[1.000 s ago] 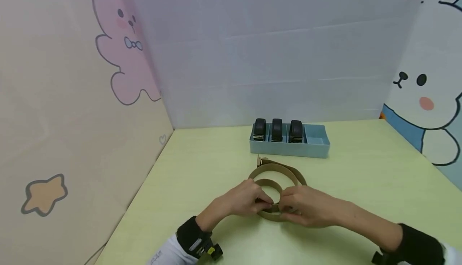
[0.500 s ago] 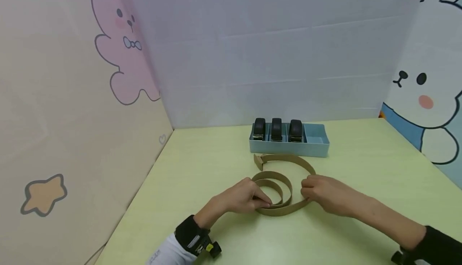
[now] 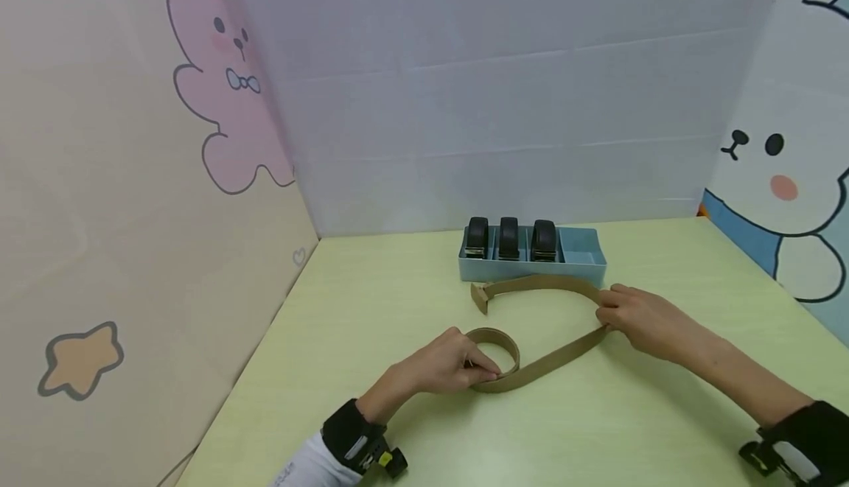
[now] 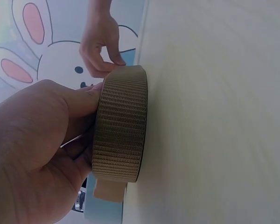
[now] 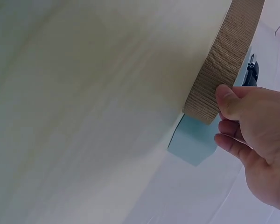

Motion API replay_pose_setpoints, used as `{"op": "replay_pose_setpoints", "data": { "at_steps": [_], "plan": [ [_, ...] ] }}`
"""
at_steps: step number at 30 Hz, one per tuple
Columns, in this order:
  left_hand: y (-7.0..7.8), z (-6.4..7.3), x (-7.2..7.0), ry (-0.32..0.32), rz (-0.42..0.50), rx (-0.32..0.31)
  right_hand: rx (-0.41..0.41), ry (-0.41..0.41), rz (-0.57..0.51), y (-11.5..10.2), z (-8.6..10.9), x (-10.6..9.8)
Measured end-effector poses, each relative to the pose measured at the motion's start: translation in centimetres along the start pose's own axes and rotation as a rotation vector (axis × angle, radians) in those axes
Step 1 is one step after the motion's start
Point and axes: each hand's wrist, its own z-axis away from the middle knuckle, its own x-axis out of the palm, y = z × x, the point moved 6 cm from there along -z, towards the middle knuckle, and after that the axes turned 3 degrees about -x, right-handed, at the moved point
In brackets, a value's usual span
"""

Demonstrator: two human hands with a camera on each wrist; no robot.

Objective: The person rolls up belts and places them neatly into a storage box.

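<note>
A tan woven belt (image 3: 557, 358) stands on its edge on the table, one end wound into a small coil (image 4: 121, 123). My left hand (image 3: 451, 362) pinches that coil at its near side, thumb and fingers on the strap. Farther right, my right hand (image 3: 640, 321) pinches the strap between thumb and fingertips, as the right wrist view shows up close (image 5: 256, 126). From there the strap bends back leftward and its free end, with a folded tip (image 3: 480, 298), lies in front of the blue box.
The light blue divided box (image 3: 530, 272) stands at the back of the table (image 3: 385, 288). Three rolled black belts (image 3: 508, 238) fill its left compartments, and the rightmost one is vacant. Printed cloth walls (image 3: 497, 104) enclose the table.
My right hand has moved right and away from me, drawing the strap out from the coil into a long stretch. The left hand stays at the coil, which has fewer loops around it.
</note>
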Motion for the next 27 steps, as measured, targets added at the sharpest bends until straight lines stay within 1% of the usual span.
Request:
{"op": "replay_pose_setpoints", "data": {
  "at_steps": [2, 4, 7, 9, 13, 15, 17, 18, 19, 21, 24, 27],
  "plan": [
    [0.1, -0.1, 0.1, 0.007, 0.006, -0.003, 0.023, -0.010, 0.012, 0.2, 0.0, 0.1],
    [0.1, -0.1, 0.2, 0.014, 0.010, 0.000, 0.094, -0.059, -0.003, 0.2, -0.1, 0.2],
    [0.3, -0.1, 0.4, 0.019, 0.002, 0.005, 0.266, -0.147, -0.082, 0.0, 0.0, 0.0],
    [0.4, 0.0, 0.5, 0.022, -0.011, 0.009, 0.390, -0.177, -0.151, -0.6, -0.1, -0.2],
    [0.6, 0.1, 0.5, 0.034, -0.035, 0.026, 0.566, -0.185, -0.249, -2.6, -0.5, -0.6],
    [0.7, 0.1, 0.5, 0.041, -0.045, 0.039, 0.648, -0.213, -0.306, -3.5, -0.7, -0.5],
    [0.7, 0.2, 0.5, 0.045, -0.055, 0.049, 0.727, -0.258, -0.357, -4.1, -0.9, 0.0],
    [0.8, 0.2, 0.5, 0.044, -0.056, 0.052, 0.755, -0.273, -0.376, -4.3, -1.0, 0.3],
    [0.8, 0.2, 0.5, 0.042, -0.054, 0.051, 0.772, -0.280, -0.389, -4.4, -1.2, 0.5],
    [0.7, 0.2, 0.5, 0.037, -0.047, 0.049, 0.766, -0.271, -0.386, -4.3, -1.7, 0.8],
    [0.7, 0.2, 0.6, 0.032, -0.041, 0.059, 0.688, -0.227, -0.336, -3.8, -2.4, 1.1],
    [0.8, 0.1, 0.5, 0.037, -0.034, 0.091, 0.596, -0.209, -0.295, -2.9, -2.9, 1.3]
  ]
}}
